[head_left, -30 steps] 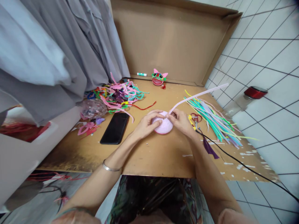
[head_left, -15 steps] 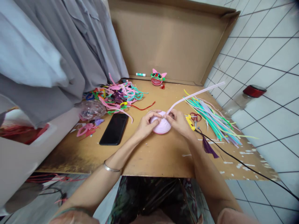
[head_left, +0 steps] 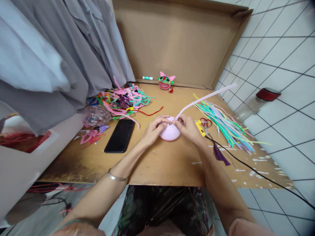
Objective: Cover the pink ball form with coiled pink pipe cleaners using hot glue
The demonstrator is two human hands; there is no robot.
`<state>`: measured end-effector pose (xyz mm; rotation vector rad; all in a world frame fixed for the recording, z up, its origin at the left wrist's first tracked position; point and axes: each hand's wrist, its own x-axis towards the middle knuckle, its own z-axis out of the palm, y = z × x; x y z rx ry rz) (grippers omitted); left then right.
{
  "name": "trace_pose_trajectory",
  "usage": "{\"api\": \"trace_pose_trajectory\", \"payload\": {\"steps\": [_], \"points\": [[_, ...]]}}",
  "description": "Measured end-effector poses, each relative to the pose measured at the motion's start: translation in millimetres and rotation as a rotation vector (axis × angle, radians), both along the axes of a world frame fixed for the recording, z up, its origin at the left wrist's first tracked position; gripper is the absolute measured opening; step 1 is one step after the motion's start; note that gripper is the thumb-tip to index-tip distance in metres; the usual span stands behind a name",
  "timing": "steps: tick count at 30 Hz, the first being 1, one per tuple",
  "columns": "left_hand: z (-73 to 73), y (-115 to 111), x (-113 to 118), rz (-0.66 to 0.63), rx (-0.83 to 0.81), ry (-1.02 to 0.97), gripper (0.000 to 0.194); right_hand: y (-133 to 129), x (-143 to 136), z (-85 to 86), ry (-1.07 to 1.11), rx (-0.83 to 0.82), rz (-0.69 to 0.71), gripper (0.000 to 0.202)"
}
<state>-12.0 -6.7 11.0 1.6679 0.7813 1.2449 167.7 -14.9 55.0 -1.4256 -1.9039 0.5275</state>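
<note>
A pale lilac coiled dome with a reddish lower edge is between my hands, above the table's middle. My left hand grips its left side, fingers over the top and thumb near the centre. On the other side my right hand pinches a pale lilac fuzzy stem where it meets the dome's top. The stem's free length rises toward the upper right. The fingertips hide the spot where stem and dome meet.
Left of my hands lie a black phone and a tangle of coloured stems. Rightward are a yellow glue gun, red scissors, straight stems and a purple tassel. A pink-eared figure stands behind.
My left thumb has shifted slightly up and back on the dome, showing a little more of its surface. The hold of my right hand looks the same.
</note>
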Motion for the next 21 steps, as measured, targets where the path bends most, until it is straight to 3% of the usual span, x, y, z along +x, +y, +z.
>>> {"api": "trace_pose_trajectory", "payload": {"steps": [14,21], "points": [[-1.2,-1.6,-0.6,-0.039,0.019,0.013,0.023,1.1,2.0,-0.7,0.019,0.005,-0.004,0.013],[-7.9,2.0,-0.4,-0.033,0.037,0.017,0.033,-0.3,1.0,2.1,0.003,-0.010,-0.003,0.012]]}}
